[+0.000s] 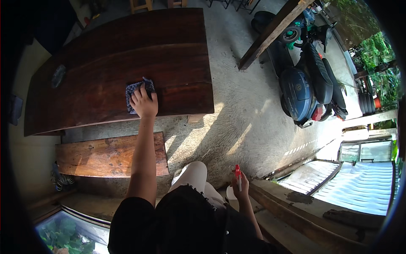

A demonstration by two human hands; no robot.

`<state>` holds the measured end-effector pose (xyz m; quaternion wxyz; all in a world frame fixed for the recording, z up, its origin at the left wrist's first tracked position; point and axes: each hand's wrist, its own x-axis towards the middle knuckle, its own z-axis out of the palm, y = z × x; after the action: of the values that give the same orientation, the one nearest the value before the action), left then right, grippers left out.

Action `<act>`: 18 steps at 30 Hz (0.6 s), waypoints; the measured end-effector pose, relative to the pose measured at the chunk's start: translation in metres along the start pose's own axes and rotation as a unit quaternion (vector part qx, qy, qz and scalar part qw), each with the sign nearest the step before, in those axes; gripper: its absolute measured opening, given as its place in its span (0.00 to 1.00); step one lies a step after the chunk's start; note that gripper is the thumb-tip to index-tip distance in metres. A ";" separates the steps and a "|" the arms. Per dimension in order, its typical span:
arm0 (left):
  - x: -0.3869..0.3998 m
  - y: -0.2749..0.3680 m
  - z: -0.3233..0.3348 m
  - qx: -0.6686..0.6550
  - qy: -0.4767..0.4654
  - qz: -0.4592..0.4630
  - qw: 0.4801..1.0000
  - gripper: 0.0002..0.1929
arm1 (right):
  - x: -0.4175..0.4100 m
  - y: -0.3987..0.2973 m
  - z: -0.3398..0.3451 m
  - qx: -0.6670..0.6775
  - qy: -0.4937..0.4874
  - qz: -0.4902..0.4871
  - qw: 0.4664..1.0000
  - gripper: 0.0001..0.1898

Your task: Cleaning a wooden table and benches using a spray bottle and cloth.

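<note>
My left hand (144, 103) lies on a folded blue-grey knitted or woven cloth (130, 90), pressing it against the dark wooden table (104, 68) near its front edge. The fingers reach over the cloth's top and partly cover it. Low at my right side, my right hand (241, 186) grips a spray bottle with a red and white trigger head (238, 173). Part of the white bottle body (232, 192) shows beside the fingers; the rest is hidden by the hand and clothing.
A clear oval dish or ashtray (58, 76) sits at the table's left. Between me and the table stands a low wooden bench (104, 155). A slanting-looking wooden post (269, 36) rises right of the table, with a blue motor scooter (296, 92) beyond. A wooden ledge (291, 206) runs along my right.
</note>
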<state>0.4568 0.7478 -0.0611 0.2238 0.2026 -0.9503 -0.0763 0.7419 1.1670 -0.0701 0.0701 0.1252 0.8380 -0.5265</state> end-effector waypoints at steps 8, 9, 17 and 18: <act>0.002 0.007 -0.002 0.086 -0.069 -0.026 0.994 0.33 | 0.087 -0.070 -0.003 0.024 -0.060 -0.091 0.994 0.20; 0.000 0.006 -0.001 0.085 -0.061 -0.019 0.994 0.33 | 0.107 -0.080 -0.001 0.023 -0.067 -0.097 0.993 0.20; -0.003 0.012 -0.014 0.082 -0.068 -0.027 0.994 0.32 | 0.275 -0.183 0.016 0.010 -0.212 -0.311 0.926 0.27; -0.002 0.012 -0.017 0.084 -0.066 -0.028 0.994 0.32 | 0.291 -0.202 0.018 0.011 -0.220 -0.331 0.918 0.25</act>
<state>0.4622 0.7588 -0.0444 0.1405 0.2420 -0.9599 -0.0157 0.4057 1.1062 0.0247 0.0732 -0.2772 0.7894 -0.5428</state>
